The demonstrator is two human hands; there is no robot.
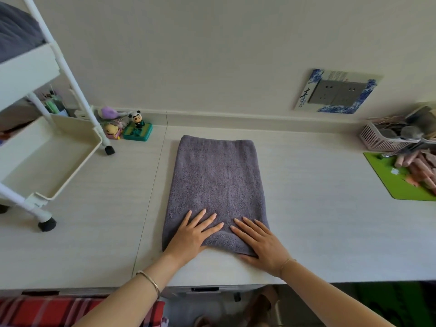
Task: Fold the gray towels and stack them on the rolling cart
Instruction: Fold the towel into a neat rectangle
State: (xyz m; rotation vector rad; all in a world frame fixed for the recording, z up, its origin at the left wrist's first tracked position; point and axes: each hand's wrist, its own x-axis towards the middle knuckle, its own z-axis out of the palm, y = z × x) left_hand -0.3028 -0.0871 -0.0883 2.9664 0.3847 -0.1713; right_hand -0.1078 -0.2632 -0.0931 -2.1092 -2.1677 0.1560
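A gray towel [215,185] lies flat on the pale tabletop [318,208], folded into a long rectangle that runs from the near edge toward the wall. Both hands rest on its near end. The left hand [192,234] lies palm down with its fingers straight and spread, pressing the cloth near the towel's left corner. The right hand [259,241] lies the same way beside it, fingers straight and slightly fanned, its heel and thumb reaching past the towel's near edge onto the bare tabletop. The fingertips of the two hands point toward each other and nearly meet. A thin bracelet sits on each wrist.

To the left stands the white cart [47,147] on black wheels, on the tabletop, well apart from the towel. Its lower tray in view holds nothing I can make out, and on an upper shelf, at the top left corner, sits a mass of gray cloth [16,31], likely more towels.

Behind the cart's leg, against the wall, are small toys [136,128], one a panda figure on a green base. On the wall to the right is a double socket [337,92] in a blue-patterned frame. At the far right sit a pink basket [382,138] and a green mat [398,182] with pinkish pieces on it.
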